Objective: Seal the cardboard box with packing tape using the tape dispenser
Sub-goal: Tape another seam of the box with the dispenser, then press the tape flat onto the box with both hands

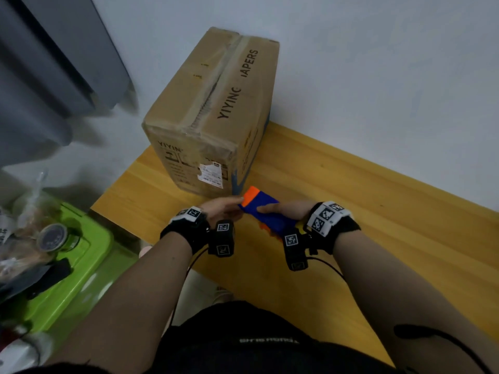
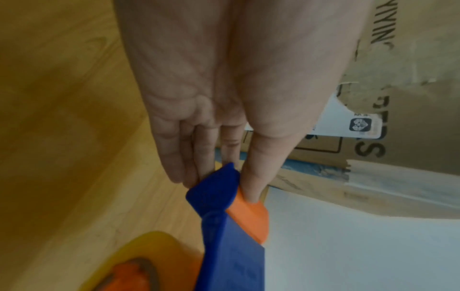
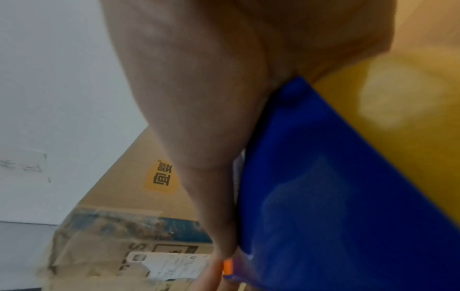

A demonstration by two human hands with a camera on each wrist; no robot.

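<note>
A brown cardboard box (image 1: 216, 109) printed with black letters stands on the wooden table (image 1: 378, 211), its top flaps shut with old tape along the seam. In front of it I hold a blue and orange tape dispenser (image 1: 266, 210) in both hands. My right hand (image 1: 286, 211) grips the blue body (image 3: 336, 196). My left hand (image 1: 221, 209) pinches the orange front end (image 2: 251, 216), thumb on the orange part and fingers behind the blue edge. A yellowish tape roll (image 2: 154, 256) shows under the dispenser. The box's white label (image 2: 348, 122) faces me.
A green plastic bin (image 1: 81, 255) with bags and a jar on it stands left of the table. Grey curtain (image 1: 48, 63) hangs at the upper left. A white wall runs behind the box. Bare table surface stretches right of my hands.
</note>
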